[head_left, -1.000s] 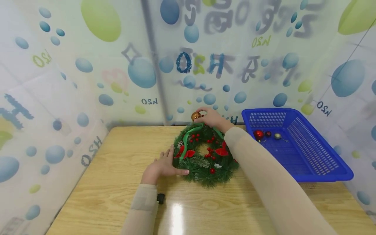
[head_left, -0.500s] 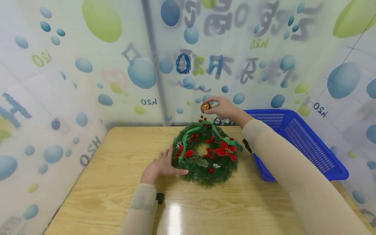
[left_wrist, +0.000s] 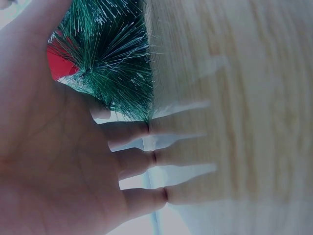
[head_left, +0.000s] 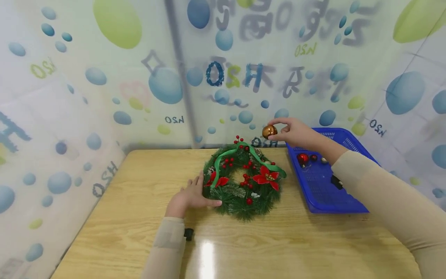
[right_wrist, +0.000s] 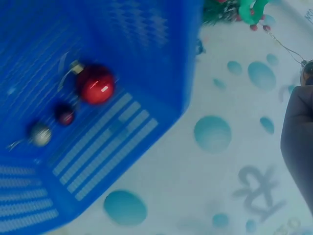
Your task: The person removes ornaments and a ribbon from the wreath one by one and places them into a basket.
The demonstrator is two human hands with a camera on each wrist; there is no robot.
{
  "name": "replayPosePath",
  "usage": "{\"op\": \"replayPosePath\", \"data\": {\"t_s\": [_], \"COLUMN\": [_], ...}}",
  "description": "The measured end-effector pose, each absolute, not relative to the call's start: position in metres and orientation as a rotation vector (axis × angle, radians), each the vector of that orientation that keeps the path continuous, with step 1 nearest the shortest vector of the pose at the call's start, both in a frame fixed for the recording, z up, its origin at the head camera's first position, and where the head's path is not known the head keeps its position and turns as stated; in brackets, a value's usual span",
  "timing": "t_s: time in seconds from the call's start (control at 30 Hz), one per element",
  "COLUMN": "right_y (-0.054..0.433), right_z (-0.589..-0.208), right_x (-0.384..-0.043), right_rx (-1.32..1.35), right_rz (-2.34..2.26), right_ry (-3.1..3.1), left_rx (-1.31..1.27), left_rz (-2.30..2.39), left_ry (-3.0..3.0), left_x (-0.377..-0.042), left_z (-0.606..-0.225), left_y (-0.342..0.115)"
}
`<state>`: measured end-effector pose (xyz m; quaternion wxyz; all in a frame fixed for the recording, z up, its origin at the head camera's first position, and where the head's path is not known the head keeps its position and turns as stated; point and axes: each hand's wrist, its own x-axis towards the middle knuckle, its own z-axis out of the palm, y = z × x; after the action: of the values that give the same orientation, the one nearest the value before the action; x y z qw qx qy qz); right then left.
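Well, the right hand pinches a shiny, round, copper-gold bauble beyond the far right of a bushy green, red-flowered wreath; the left hand lies spread against the wreath's left edge.

This looks like a screened-off booth: spotted, lettered sheeting stands behind and on both sides of a wooden table.

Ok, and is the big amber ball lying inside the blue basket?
No, the right hand holds the big amber ball up between thumb and fingers, outside the blue basket.
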<state>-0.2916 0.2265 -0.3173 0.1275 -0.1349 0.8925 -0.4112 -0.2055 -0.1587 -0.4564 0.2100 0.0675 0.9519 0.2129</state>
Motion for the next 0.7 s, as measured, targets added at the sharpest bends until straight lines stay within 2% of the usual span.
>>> {"op": "replayPosePath", "data": {"t_s": [0.37, 0.7], "right_y": [0.295, 0.323], "right_z": [-0.318, -0.325], "right_x": [-0.269, -0.257], "right_rx": [-0.322, -0.315], "right_rz": [-1.154, -1.041], "right_ry": [2.648, 2.683], "left_rx": [0.179, 0.180], "left_rz": [0.572, 0.589], "left_ry": [2.650, 2.644], "left_x": [-0.206, -0.206], "left_z": [-0.461, -0.457], "left_y": [-0.160, -0.158]}}
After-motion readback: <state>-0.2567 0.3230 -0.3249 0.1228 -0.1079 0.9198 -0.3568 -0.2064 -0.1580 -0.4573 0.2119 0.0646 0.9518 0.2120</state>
